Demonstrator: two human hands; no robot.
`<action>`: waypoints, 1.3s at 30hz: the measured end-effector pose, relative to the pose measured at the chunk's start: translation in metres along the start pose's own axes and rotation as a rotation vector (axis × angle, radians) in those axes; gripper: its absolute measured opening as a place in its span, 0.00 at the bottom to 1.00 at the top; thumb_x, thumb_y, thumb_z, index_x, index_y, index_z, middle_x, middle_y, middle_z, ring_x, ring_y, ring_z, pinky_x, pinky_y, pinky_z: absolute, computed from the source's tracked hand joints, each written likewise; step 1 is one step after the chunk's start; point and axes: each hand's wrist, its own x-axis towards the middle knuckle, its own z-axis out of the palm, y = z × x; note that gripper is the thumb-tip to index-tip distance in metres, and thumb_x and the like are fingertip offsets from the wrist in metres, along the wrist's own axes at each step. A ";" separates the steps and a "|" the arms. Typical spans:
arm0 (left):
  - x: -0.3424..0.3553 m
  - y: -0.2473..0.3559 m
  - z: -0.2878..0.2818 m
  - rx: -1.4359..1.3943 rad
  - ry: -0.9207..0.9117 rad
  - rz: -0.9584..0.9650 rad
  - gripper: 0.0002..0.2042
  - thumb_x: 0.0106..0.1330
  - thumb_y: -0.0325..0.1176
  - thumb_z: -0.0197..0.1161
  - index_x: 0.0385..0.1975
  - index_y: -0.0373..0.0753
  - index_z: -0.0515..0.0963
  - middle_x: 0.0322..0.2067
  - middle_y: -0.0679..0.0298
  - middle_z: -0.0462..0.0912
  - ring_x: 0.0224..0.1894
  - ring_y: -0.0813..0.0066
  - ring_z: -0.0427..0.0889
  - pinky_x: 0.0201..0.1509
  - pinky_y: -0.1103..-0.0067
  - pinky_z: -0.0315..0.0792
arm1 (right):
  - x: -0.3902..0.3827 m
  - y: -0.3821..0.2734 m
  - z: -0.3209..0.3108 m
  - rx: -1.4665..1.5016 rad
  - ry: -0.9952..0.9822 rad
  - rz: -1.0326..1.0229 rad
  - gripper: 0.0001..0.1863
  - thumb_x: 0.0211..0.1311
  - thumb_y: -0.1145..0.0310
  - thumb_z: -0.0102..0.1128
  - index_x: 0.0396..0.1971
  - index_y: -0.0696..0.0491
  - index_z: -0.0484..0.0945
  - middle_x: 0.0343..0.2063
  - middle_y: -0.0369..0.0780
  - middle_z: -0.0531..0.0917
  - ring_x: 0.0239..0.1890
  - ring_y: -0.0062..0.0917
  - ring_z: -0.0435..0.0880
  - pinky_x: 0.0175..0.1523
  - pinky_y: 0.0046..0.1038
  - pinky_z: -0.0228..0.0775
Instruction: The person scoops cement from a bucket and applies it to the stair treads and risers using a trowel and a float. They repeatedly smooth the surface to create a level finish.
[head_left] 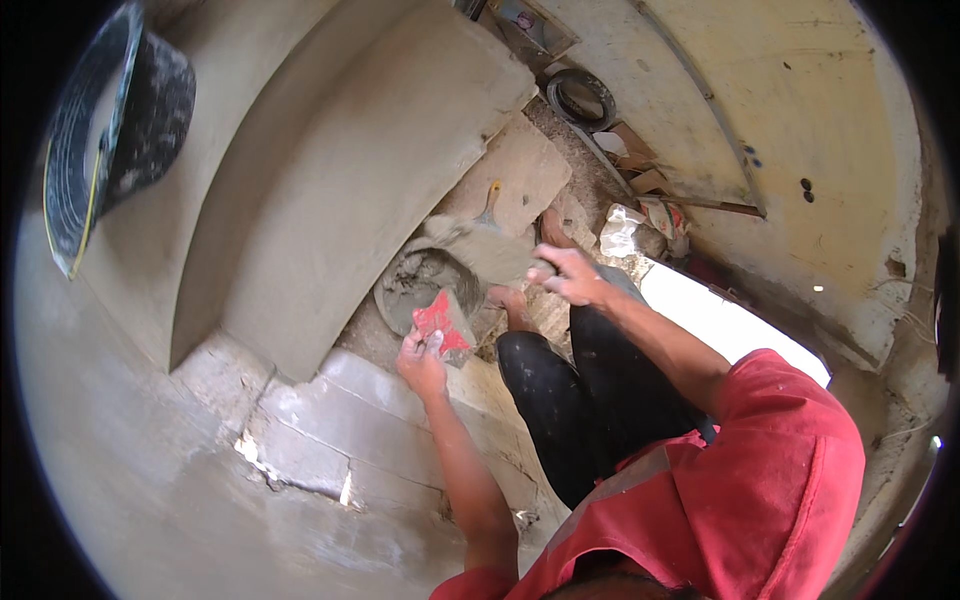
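My left hand (424,366) is closed on a flat red plate (440,320), its face partly smeared grey; its exact kind I cannot make out. It is held over the near edge of a round bucket (390,312) containing wet grey mortar (428,268). My right hand (572,276) grips the handle of a trowel, whose broad mortar-coated blade (485,250) reaches left across the bucket's far rim. Just beyond the blade lies a brush (489,204) with a yellow handle.
A smooth grey plastered ledge (340,170) runs along the bucket's left. At the far left sits a tilted black tub (155,115). Pale blocks (340,410) lie nearer me. A black ring-shaped coil (582,100) and crumpled packaging (625,230) are by the yellowish panel (780,90).
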 end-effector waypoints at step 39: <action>0.111 0.206 0.396 0.203 0.188 0.327 0.08 0.66 0.22 0.73 0.40 0.28 0.82 0.33 0.60 0.89 0.30 0.81 0.82 0.35 0.82 0.76 | 0.203 0.195 -0.256 -0.446 0.178 0.087 0.18 0.69 0.61 0.62 0.47 0.61 0.74 0.35 0.59 0.86 0.42 0.59 0.86 0.49 0.54 0.79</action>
